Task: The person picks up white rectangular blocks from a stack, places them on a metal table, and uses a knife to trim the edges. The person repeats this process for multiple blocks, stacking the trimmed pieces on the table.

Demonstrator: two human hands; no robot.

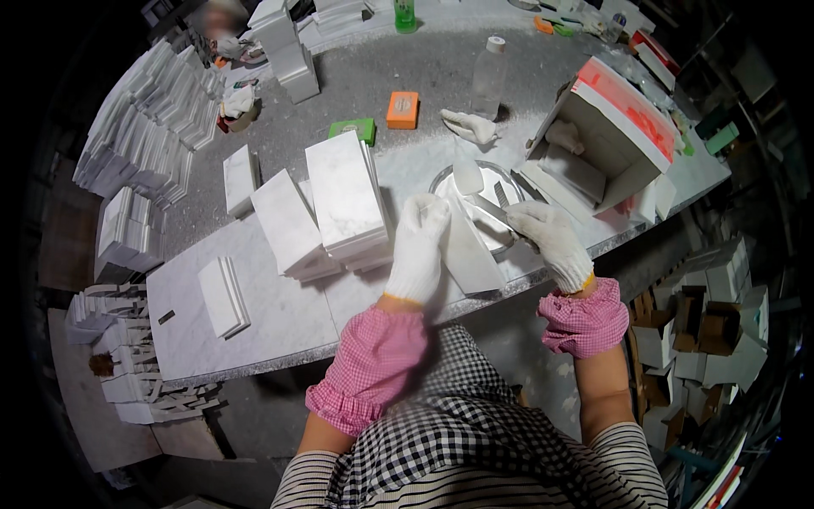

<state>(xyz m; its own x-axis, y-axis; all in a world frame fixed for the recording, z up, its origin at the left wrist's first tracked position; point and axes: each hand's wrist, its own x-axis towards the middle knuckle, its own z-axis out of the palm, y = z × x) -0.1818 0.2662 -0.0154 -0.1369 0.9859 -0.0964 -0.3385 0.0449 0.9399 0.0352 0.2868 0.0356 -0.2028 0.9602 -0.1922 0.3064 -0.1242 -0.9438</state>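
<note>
My left hand (418,242), in a white knit glove, is closed around the edge of a white marble tile (471,259) that slants over the table's front part. In the glove of my right hand (555,239) is a putty knife (485,204), its pale wide blade pointing left near the tile's upper end. Beneath both lies a round dish with a metal rim (509,178) and white stuff inside, partly covered by tile and tool. A dark narrow strip (500,195) shows by the blade; its kind is unclear. Stacked marble tiles (346,191) stand left of my left hand.
More tiles (224,297) lie at the left, with tall stacks (140,119) beyond. An open carton (606,153) stands right. Farther back are a clear bottle (489,76), a crumpled glove (469,126), an orange box (403,110) and a green box (354,131). Another person is at far left.
</note>
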